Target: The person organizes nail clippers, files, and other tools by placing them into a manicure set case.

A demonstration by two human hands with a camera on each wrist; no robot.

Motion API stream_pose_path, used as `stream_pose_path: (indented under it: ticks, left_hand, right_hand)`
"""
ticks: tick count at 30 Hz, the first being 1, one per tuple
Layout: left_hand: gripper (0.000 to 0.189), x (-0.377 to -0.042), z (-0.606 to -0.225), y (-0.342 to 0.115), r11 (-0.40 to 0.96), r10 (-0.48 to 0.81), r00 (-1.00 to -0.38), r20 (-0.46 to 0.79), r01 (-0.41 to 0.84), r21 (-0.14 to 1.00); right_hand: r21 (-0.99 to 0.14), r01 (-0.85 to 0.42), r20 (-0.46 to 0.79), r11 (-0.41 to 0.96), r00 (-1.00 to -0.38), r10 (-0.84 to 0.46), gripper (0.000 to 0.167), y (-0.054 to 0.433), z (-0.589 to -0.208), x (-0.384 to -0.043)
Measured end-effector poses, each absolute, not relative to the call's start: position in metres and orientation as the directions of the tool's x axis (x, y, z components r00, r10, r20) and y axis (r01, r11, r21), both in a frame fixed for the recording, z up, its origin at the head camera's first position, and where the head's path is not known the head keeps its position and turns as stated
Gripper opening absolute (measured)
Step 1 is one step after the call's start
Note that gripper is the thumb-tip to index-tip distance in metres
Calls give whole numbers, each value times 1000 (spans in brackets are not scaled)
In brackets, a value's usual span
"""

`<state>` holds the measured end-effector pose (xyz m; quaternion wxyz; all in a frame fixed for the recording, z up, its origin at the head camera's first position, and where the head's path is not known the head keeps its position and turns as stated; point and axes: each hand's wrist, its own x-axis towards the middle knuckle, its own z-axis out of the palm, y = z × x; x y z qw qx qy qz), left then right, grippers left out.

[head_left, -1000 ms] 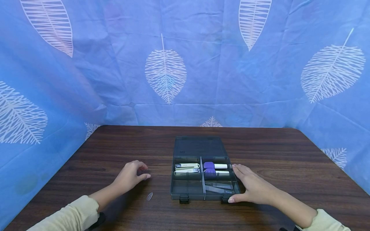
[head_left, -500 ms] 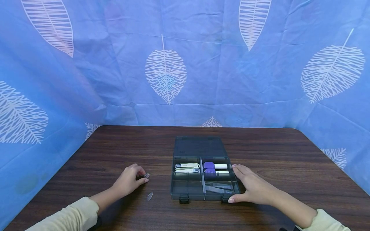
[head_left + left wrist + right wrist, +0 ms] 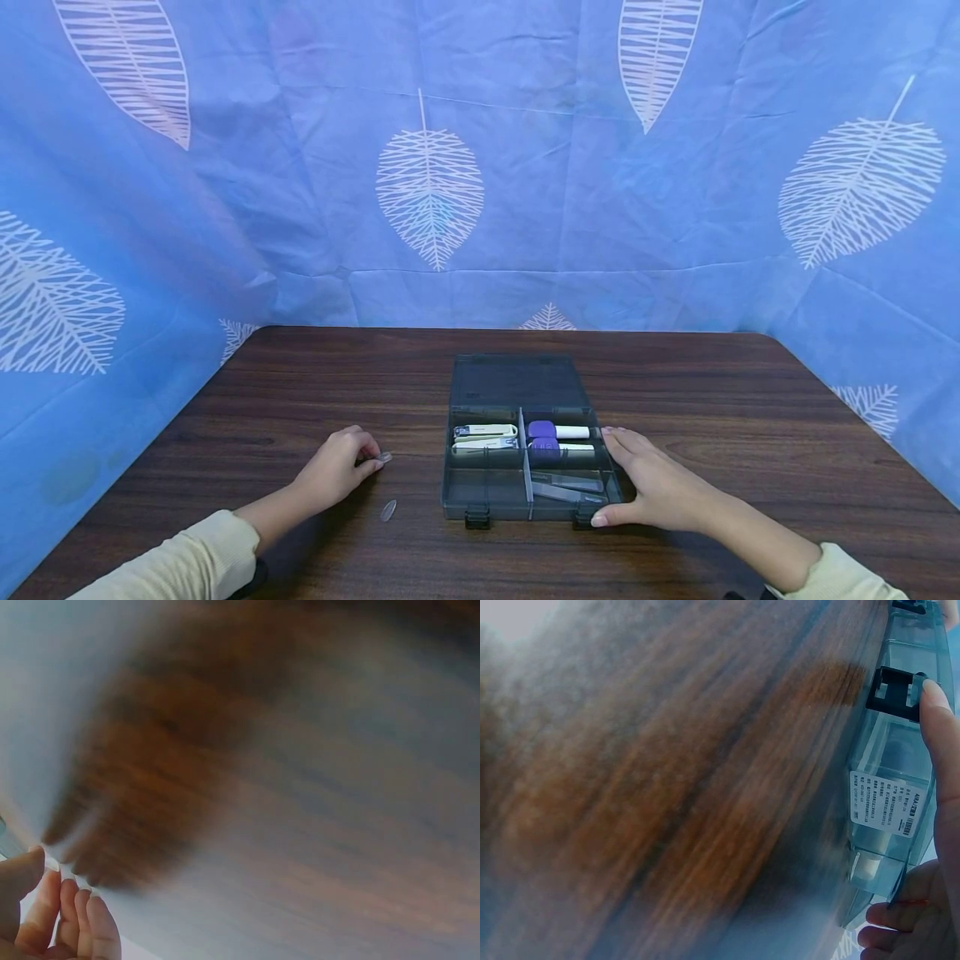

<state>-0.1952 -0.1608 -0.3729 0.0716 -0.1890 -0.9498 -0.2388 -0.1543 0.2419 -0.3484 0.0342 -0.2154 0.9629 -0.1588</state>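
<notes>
My left hand [image 3: 339, 467] pinches a small clear oval piece [image 3: 385, 457] between thumb and fingertips, just above or at the table. In the left wrist view the fingers [image 3: 69, 915] sit at the lower left corner. Closer to me lies a second clear oval piece [image 3: 387, 510]. My right hand [image 3: 667, 492] holds the right side of a smoky plastic compartment box [image 3: 487, 493], its thumb at the front latch [image 3: 896, 692]. Inside the open box are two nail clippers [image 3: 486, 431], two purple-and-white bottles [image 3: 543, 429] and grey flat strips [image 3: 566, 493].
The box's lid [image 3: 517, 379] lies folded back, away from me. A dark wood table [image 3: 337, 367] carries everything. Behind and beside it hangs a blue cloth [image 3: 300, 208] with white leaf prints. A printed label [image 3: 885, 802] shows on the box's side.
My left hand has pinched a clear oval piece, which appeared at its fingertips half a second ago and has since shifted slightly. The right hand and the box have stayed still.
</notes>
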Motion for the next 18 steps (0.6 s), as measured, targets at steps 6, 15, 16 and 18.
stream_pose_path:
  ticks: [6,15,16,18]
  left_hand:
    - [8,-197,-373,-161,797,353,-907,230,420,434]
    - [5,-197,-365,-157,764,392,-886,248,463,448]
    - [5,-196,-364,-156,759,395,-884,251,468,453]
    - [5,-195,-361,-154,746,405,-877,259,481,460]
  right_hand:
    - [-325,-402,0,856,-905,-426,111,241,-348,-154]
    - [-326,-401,0,856,-906,-424,110,241,-347,-154]
    - [-327,-401,-1,856,-905,-425,110,241,-347,-154]
    - [-330,-398,-1,856,-906,-423,110,241,-347,-154]
